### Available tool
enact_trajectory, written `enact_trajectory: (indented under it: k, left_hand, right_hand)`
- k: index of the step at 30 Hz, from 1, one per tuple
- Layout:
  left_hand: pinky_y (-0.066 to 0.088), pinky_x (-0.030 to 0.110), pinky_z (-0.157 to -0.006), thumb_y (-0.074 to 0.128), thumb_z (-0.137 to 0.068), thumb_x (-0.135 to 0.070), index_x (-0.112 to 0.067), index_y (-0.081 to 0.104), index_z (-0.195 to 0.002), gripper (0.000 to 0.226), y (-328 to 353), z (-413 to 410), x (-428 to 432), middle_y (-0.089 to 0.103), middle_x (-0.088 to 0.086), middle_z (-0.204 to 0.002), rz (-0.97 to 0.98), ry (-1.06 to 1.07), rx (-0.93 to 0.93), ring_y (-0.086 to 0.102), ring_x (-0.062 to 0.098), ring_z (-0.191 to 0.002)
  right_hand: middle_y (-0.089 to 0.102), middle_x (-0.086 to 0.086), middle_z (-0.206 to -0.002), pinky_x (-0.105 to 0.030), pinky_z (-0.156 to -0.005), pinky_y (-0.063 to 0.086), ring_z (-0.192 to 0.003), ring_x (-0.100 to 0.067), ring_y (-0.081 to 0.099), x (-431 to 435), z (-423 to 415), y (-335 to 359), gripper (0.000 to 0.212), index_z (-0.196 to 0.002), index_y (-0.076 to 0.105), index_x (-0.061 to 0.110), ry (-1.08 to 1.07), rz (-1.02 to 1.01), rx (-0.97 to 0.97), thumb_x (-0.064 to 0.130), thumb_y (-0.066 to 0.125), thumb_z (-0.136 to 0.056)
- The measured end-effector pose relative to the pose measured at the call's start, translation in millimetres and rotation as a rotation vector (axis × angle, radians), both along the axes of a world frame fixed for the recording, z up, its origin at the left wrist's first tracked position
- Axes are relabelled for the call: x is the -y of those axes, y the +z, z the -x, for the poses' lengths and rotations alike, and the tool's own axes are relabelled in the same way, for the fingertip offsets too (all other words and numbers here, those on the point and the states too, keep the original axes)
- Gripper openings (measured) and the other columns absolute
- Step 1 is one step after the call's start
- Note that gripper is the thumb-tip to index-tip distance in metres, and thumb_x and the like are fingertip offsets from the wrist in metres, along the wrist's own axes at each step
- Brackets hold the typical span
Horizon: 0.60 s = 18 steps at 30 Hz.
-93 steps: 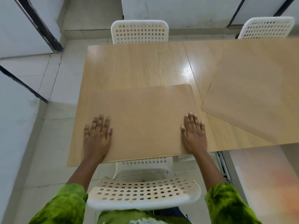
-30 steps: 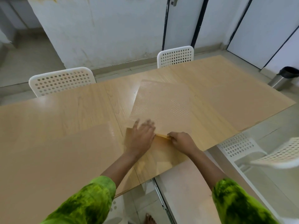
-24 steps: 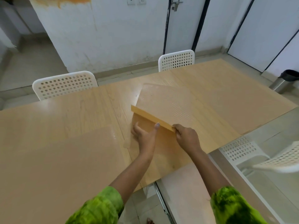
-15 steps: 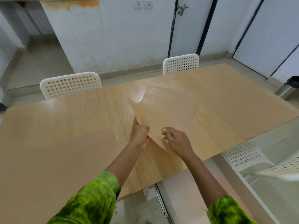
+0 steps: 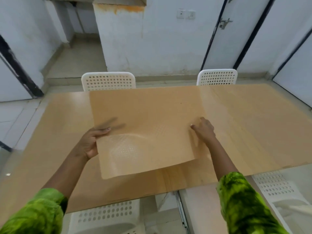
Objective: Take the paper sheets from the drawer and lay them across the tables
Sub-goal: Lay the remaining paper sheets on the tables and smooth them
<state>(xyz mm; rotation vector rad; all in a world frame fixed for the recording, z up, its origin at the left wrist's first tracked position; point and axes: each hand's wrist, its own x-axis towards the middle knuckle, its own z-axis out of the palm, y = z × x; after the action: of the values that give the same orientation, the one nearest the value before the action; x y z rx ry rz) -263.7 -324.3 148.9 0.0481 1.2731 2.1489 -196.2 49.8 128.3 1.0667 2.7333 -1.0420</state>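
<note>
A large tan paper sheet (image 5: 148, 125) is held up above the wooden tables (image 5: 253, 125), tilted towards me, its lower part translucent with a dotted pattern showing through. My left hand (image 5: 89, 144) grips its left edge, fingers behind the paper and thumb on the front. My right hand (image 5: 203, 130) holds the right edge, fingers curled on it. Another tan sheet (image 5: 33, 174) lies flat on the left table near its front edge, partly hidden by my left arm. The drawer is not in view.
Two white perforated chairs (image 5: 108, 81) (image 5: 217, 76) stand at the tables' far side. More white chairs sit under the near edge (image 5: 104, 217) and at the right (image 5: 276, 188). White walls and a door (image 5: 219, 31) lie beyond; tiled floor at the left.
The sheet that lay askew on the tables was picked up by its near corner with both hands and lifted. It is now spread wide between my hands, and my view has swung left.
</note>
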Motion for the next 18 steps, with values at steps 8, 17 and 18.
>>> enact_trajectory:
  k: [8,17,18]
  left_hand:
    - [0.057,0.035,-0.079,0.082,-0.054,-0.018,-0.012,0.065,-0.117,0.066,2,-8,141,0.066,0.016,-0.117,0.089,-0.018,-0.046,0.07,0.024,-0.094]
    - [0.06,0.031,-0.064,0.09,-0.039,-0.03,-0.008,0.069,-0.103,0.071,22,-44,244,0.075,0.006,-0.082,0.216,0.056,-0.088,0.072,0.017,-0.068]
    - [0.06,0.032,-0.064,0.091,-0.037,-0.032,-0.01,0.068,-0.103,0.073,22,-47,252,0.075,0.005,-0.082,0.228,0.09,-0.08,0.071,0.018,-0.068]
  right_hand:
    - [0.047,-0.016,-0.134,-0.04,-0.09,0.04,-0.115,-0.032,0.048,81,-40,8,0.067,-0.131,0.044,0.002,-0.113,0.295,-0.092,0.05,0.054,-0.086]
    - [0.062,-0.007,-0.083,-0.031,-0.066,0.048,-0.075,-0.022,0.056,188,-101,28,0.01,-0.082,0.062,0.009,-0.14,0.777,-0.414,0.002,0.056,-0.087]
    - [0.062,-0.006,-0.082,-0.031,-0.066,0.047,-0.074,-0.021,0.056,197,-104,30,0.011,-0.08,0.062,0.01,-0.151,0.788,-0.434,0.002,0.057,-0.086]
